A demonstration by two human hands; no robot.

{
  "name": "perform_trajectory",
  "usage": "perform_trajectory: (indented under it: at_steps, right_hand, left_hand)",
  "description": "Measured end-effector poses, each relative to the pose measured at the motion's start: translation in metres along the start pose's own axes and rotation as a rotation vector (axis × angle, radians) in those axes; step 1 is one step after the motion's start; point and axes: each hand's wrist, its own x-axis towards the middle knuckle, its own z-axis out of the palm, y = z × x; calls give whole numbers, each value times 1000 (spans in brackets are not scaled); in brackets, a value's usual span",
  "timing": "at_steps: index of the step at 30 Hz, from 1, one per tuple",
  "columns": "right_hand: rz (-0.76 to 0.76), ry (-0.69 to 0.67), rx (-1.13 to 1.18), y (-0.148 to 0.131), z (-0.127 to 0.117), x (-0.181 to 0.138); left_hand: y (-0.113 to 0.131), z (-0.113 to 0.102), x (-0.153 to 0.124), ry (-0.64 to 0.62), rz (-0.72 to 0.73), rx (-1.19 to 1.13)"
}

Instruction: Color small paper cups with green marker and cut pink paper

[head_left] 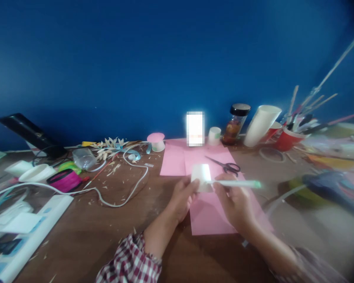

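Note:
My left hand (181,198) is closed around a small white paper cup (201,175), holding it over a pink paper sheet (208,214). My right hand (234,198) grips a white pen-like stick with a green tip (238,183), its other end touching the cup's side. Black-handled scissors (227,166) lie on the pink paper just beyond my hands.
The brown table (106,232) carries a white cable (120,196), a pink spool (64,180), a white power strip (26,236), dried leaf scraps (112,147), a jar (236,122), a tilted white cup (262,124), red cups with brushes (289,137) and a blue tool (333,188).

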Motion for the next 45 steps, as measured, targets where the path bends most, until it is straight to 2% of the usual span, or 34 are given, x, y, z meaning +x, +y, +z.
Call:
perform_trajectory:
  at_steps: [26, 38, 45]
  right_hand:
    - [-37, -35, -24, 2, 1, 0]
    - [-48, 46, -9, 0, -1, 1]
    - [-26, 18, -3, 0, -1, 1]
  left_hand:
    - [1, 0, -1, 17, -3, 5]
    - [-1, -1, 2, 4, 9, 28]
    - [-1, -1, 0, 23, 4, 61]
